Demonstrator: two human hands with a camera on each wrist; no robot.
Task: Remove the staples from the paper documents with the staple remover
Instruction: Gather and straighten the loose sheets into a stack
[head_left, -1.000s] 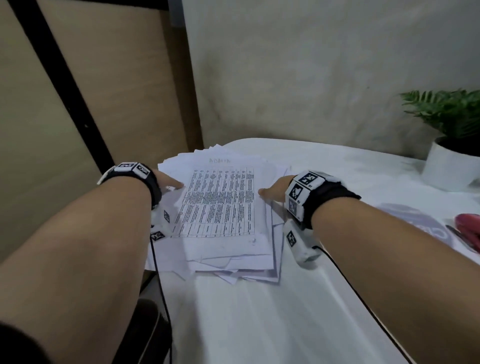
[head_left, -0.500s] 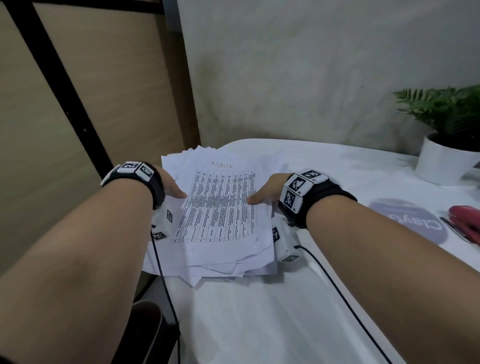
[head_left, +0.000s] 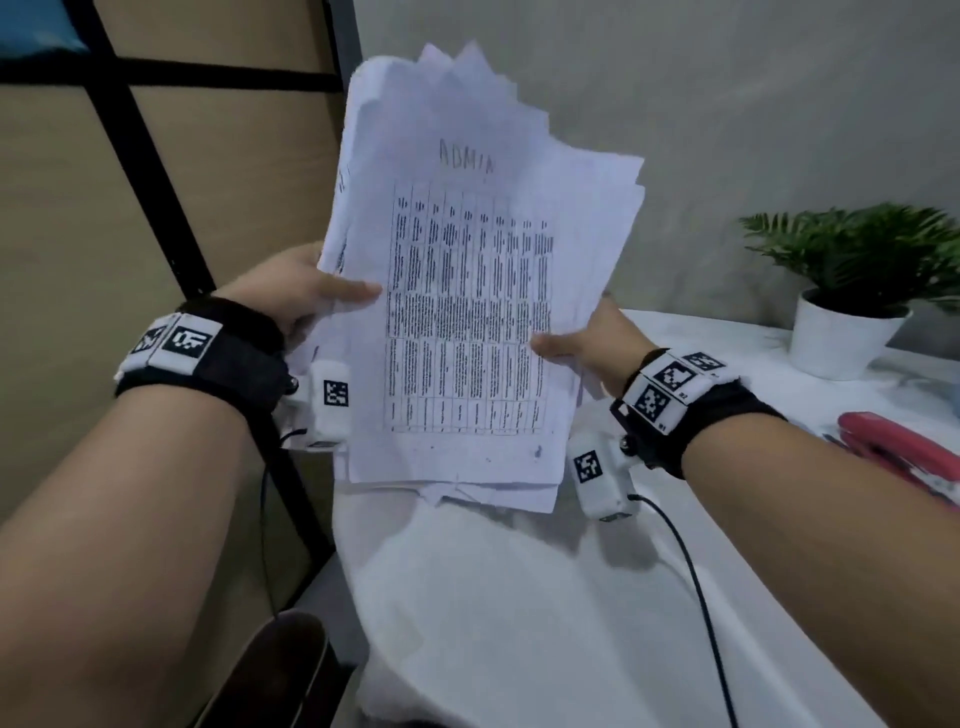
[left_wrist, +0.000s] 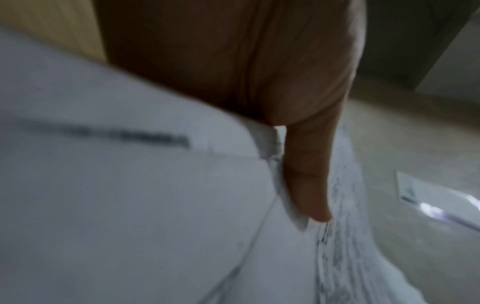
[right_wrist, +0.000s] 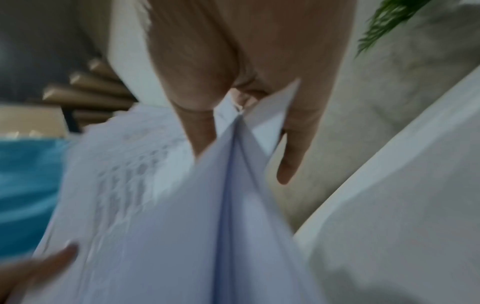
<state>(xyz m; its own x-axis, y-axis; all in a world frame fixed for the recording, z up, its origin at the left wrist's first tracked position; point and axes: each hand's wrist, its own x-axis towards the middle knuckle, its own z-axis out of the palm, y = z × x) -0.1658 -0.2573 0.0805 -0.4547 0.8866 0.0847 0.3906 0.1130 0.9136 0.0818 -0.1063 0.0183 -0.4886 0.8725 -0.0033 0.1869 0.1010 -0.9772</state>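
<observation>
A loose stack of paper documents (head_left: 467, 291) stands nearly upright above the white table (head_left: 519, 623), its top sheet a printed grid headed "ADMIN". My left hand (head_left: 306, 296) grips its left edge, thumb on the front sheet. My right hand (head_left: 582, 338) grips the right edge, thumb on the front. The left wrist view shows my left hand (left_wrist: 306, 181) with its thumb pressed on the stack (left_wrist: 130, 205). In the right wrist view my right hand (right_wrist: 246, 107) pinches the paper stack (right_wrist: 207, 216) between thumb and fingers. A red tool (head_left: 904, 452) lies at the table's right edge; its type is unclear.
A potted green plant (head_left: 852, 291) in a white pot stands at the back right of the table. A grey wall (head_left: 727, 104) rises behind. Wooden panels with a black frame (head_left: 130, 145) stand on the left. A dark chair edge (head_left: 270, 670) shows below.
Both hands gathered the stack from flat on the table and lifted it upright, closer to the camera. The head view tilted upward.
</observation>
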